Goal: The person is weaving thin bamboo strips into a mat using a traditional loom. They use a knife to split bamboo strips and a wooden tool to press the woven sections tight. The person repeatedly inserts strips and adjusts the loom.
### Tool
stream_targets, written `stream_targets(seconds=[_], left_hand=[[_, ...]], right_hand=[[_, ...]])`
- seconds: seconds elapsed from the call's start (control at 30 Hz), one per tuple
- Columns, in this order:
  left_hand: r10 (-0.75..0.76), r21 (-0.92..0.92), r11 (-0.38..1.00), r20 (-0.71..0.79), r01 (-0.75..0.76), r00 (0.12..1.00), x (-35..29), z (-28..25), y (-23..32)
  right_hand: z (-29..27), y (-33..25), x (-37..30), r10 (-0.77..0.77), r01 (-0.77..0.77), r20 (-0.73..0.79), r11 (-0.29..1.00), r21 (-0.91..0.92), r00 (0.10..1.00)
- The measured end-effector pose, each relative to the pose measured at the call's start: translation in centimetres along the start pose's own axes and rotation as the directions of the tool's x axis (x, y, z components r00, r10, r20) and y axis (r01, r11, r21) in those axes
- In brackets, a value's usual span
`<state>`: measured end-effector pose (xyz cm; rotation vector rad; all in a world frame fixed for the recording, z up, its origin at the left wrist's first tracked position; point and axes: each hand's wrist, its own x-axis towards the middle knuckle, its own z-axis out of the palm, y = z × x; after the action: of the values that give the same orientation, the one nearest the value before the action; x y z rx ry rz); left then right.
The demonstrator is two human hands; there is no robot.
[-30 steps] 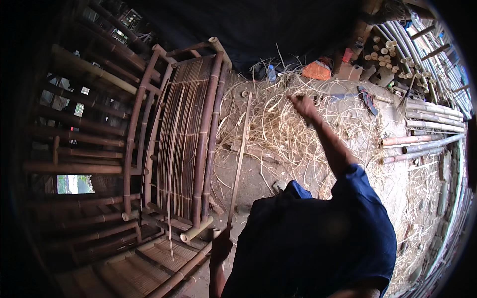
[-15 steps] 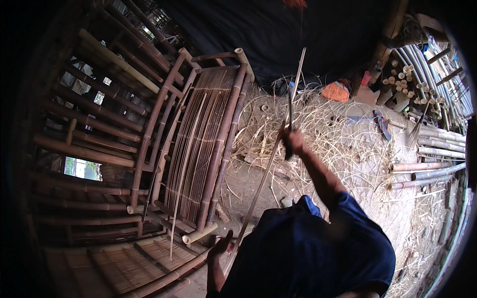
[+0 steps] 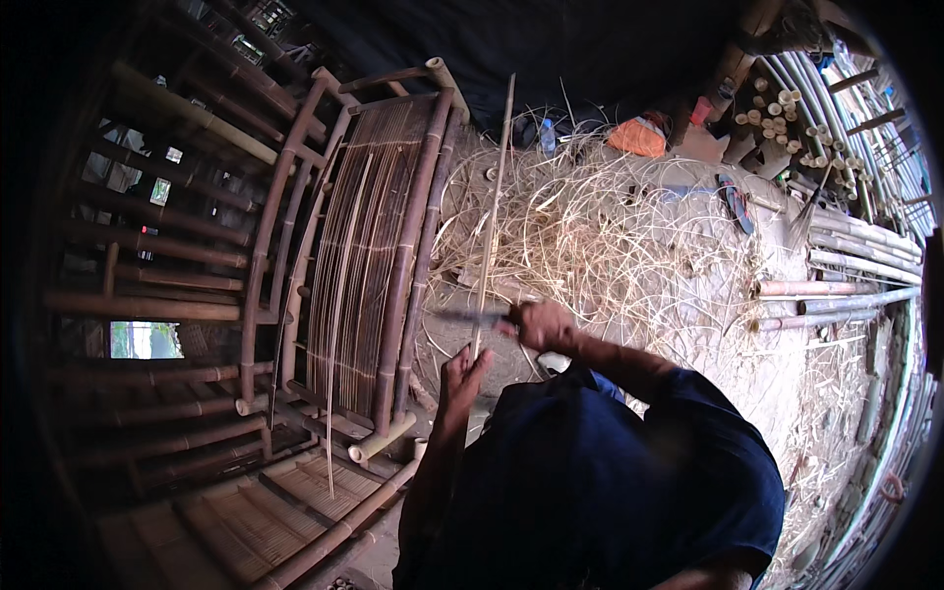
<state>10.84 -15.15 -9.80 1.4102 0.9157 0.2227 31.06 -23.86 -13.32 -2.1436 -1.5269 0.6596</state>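
A long, thin bamboo strip [image 3: 495,202] stretches away from me, its near part gripped in my left hand [image 3: 462,381], close to my body. My right hand [image 3: 543,325] is closed round a knife, its grip hidden by the fingers. The dark, slightly blurred knife blade [image 3: 462,318] points left and lies across the strip, just beyond my left hand. Left of my hands is a brown bamboo bench [image 3: 388,295] with a slatted top. A loose pale strip [image 3: 334,364] lies along its slats and hangs past the near end.
Curly bamboo shavings [image 3: 580,221] cover the floor ahead and to the right. Beyond them are a clear bottle [image 3: 547,136], an orange bag [image 3: 639,137] and a sandal [image 3: 735,204]. Bamboo poles [image 3: 836,289] lie at the right. More bamboo frames [image 3: 147,307] stand at the left.
My right hand has come nearer and slightly left, and the knife has swung from pointing away to lying across the strip. My left hand has moved forward along the strip.
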Motion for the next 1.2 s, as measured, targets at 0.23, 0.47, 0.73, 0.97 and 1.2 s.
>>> stream_targets(seconds=[0.23,0.47,0.73,0.97,1.2], left_hand=[[-0.046,0.125,0.991,0.058,0.038,0.997,-1.4,-0.8,0.5],[-0.074,0.353,0.934,0.03,0.059,0.997,-12.4,-6.2,-0.3],[-0.315,0.416,0.877,0.118,0.242,0.942,-18.1,-9.1,1.7],[0.271,0.417,0.856,0.141,-0.305,0.952,-1.3,-2.6,1.4],[-0.063,-0.14,0.989,-0.102,0.049,0.993,3.2,0.2,1.4]], right_hand=[[3.7,3.6,3.4,-0.108,-0.163,-0.579,0.903,-0.397,0.808],[-9.5,19.4,11.4,-0.183,-0.322,-0.826,0.859,-0.399,0.533],[-13.1,13.9,10.6,0.511,-0.022,-0.093,0.216,0.976,0.855],[-2.1,5.8,10.0,0.217,0.127,-0.159,0.157,0.98,0.963],[-3.3,-2.5,4.7,0.003,0.006,-0.247,0.999,0.039,0.969]])
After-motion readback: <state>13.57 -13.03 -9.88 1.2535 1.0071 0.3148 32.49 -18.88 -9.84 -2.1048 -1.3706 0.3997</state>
